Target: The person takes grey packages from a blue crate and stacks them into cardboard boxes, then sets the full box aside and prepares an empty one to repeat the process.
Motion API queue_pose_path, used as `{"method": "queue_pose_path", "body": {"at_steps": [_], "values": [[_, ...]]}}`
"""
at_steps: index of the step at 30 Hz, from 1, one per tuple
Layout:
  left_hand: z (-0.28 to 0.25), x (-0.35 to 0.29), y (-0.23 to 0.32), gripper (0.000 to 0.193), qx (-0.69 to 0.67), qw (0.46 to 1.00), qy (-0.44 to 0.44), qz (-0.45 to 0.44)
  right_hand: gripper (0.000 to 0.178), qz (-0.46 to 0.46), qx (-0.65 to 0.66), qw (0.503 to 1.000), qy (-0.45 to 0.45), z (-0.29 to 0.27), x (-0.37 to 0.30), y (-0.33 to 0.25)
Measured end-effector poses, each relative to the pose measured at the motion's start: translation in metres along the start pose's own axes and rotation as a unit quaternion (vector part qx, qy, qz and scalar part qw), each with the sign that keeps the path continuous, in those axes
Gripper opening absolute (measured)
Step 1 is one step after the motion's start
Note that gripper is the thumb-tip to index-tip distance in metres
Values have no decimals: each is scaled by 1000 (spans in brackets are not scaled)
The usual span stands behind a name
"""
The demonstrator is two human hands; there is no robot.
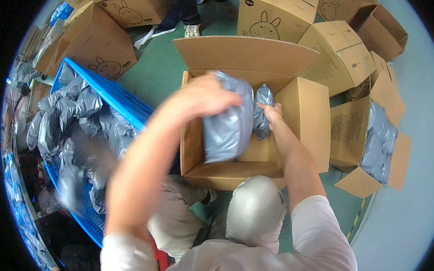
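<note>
Handling two items at once, you stand, by judgement, at an early stage with the open carton (pixel 314 123).

Present in the carton: one large grey bag (pixel 226 136), in the left half of the opening; one small grey bag (pixel 262 125), just to its right. Bare cardboard shows between and below them. Flaps: spread, none folded over.

Outstanding, by judgement: most of that carton's space, its closing, and the many grey bags (pixel 85 100) heaped in the blue basket (pixel 105 89) at your left.

For comparison: one side carton (pixel 350 134) at your right, flaps open, its mouth filled with grey bags; one upright carton (pixel 275 17) beyond, top flaps shut.

Left hand (pixel 211 96): blurred; arm raised and bent across the carton's left wall, hand at the large bag's upper part, thumb side over its face. Whether the fingers are closed on it, you cannot tell from this view.

Right hand (pixel 273 114): forearm reaching forward and slightly inward over the near edge; thumb and fingers closed on the small bag, about its middle.
</note>
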State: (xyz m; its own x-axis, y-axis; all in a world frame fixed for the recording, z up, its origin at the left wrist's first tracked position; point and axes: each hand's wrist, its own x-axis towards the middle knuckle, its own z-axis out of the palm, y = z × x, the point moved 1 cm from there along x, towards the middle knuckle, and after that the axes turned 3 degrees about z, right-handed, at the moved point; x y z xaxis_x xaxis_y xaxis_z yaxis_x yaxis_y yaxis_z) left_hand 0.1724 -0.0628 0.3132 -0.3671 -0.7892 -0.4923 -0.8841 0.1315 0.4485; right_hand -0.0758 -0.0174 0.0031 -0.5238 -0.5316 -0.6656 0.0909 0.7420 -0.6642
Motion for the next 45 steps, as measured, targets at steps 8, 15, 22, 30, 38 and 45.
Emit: {"method": "queue_pose_path", "body": {"at_steps": [8, 15, 22, 30, 38, 45], "values": [[271, 236, -101, 100, -230, 963, 19, -137, 70, -128, -372, 919, 18, 23, 14, 0], [332, 217, -100, 58, -65, 979, -189, -43, 74, -190, -532, 825, 14, 41, 38, 70], [128, 129, 21, 38, 110, 967, -161, 162, 31, -334, -331, 866, -168, 27, 66, 29], [-42, -127, -218, 39, 40, 859, 509, -32, 26, -246, -186, 902, -301, 0, -156, -71], [8, -179, -416, 118, 319, 877, 185, -308, 30, -371, -251, 815, -367, 32, -291, -99], [-40, -248, -394, 97, -19, 877, 341, -339, 39, -389, -219, 757, -478, 74, -363, -118]]}}
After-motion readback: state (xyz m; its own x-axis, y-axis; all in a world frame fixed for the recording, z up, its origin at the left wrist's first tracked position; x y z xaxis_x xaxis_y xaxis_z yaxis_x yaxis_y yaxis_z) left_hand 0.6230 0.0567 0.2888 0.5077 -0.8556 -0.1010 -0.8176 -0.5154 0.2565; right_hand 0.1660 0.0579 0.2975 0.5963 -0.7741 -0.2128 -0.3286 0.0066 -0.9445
